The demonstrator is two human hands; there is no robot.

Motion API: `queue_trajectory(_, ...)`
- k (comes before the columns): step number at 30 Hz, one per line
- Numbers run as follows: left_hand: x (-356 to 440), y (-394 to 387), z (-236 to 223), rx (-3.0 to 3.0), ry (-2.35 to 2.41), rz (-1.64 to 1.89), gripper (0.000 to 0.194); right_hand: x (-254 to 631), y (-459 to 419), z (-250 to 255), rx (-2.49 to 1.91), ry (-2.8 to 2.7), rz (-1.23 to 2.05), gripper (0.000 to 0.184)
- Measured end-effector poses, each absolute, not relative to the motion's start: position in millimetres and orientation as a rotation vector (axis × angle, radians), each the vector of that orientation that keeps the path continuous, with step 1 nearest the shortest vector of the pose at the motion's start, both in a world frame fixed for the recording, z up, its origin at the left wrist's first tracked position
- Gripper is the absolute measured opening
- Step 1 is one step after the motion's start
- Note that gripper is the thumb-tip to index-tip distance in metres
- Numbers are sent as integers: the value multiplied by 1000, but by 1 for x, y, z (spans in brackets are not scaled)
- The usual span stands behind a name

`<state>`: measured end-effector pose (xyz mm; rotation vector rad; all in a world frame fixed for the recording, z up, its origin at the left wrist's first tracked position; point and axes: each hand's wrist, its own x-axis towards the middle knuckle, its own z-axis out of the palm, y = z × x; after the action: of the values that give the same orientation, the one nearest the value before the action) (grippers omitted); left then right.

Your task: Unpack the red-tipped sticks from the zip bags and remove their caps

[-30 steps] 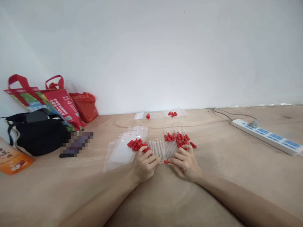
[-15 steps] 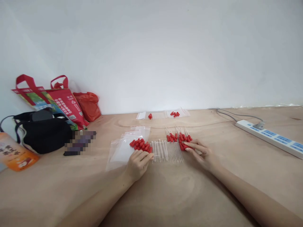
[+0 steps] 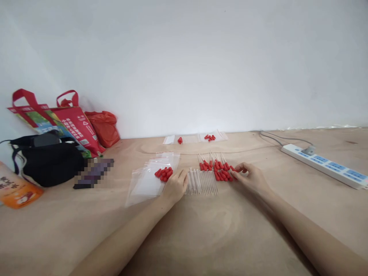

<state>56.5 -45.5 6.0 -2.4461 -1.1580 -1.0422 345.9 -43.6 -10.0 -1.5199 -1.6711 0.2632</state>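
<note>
My left hand (image 3: 176, 186) is at the left end of a row of thin clear tubes (image 3: 205, 182), its fingers bent together. What they grip, if anything, is hidden. Left of it, a pile of loose red rubber bulbs (image 3: 163, 174) lies on clear zip bags (image 3: 143, 182). Thumb and forefinger of my right hand (image 3: 253, 179) close on a red bulb (image 3: 233, 169) at the right edge of a second group. In that group, red-bulbed droppers (image 3: 220, 165) lie with their tubes pointing away, and more bulbs lie in front.
By the wall lie small bags with red bulbs (image 3: 209, 137) and tubes (image 3: 189, 139). A white power strip (image 3: 324, 163) with a grey cable is at right. At left are carrier bags (image 3: 77, 122), a black bag (image 3: 48, 161), a blurred-out dark object (image 3: 94, 172) and an orange pouch (image 3: 17, 188).
My right hand has shifted slightly right and up to the group's outer edge. My left hand has moved up over the tubes' left end, covering some bulbs. The view has turned slightly right.
</note>
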Motion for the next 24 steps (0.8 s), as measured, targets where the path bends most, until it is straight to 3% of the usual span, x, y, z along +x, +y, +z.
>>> queue_trajectory(9,61,-56,2,-2659,-1079,-972,8,344,-40,-8,-1623,-1848,201,23)
queue_trajectory(16,49,-65,7,-2765,-1029,-943,39,348,-33,-13,-1694,-1742,331,24)
queue_trajectory(24,38,-67,7,-2675,-1037,-926,39,346,8,5,-2122,-1658,427,31)
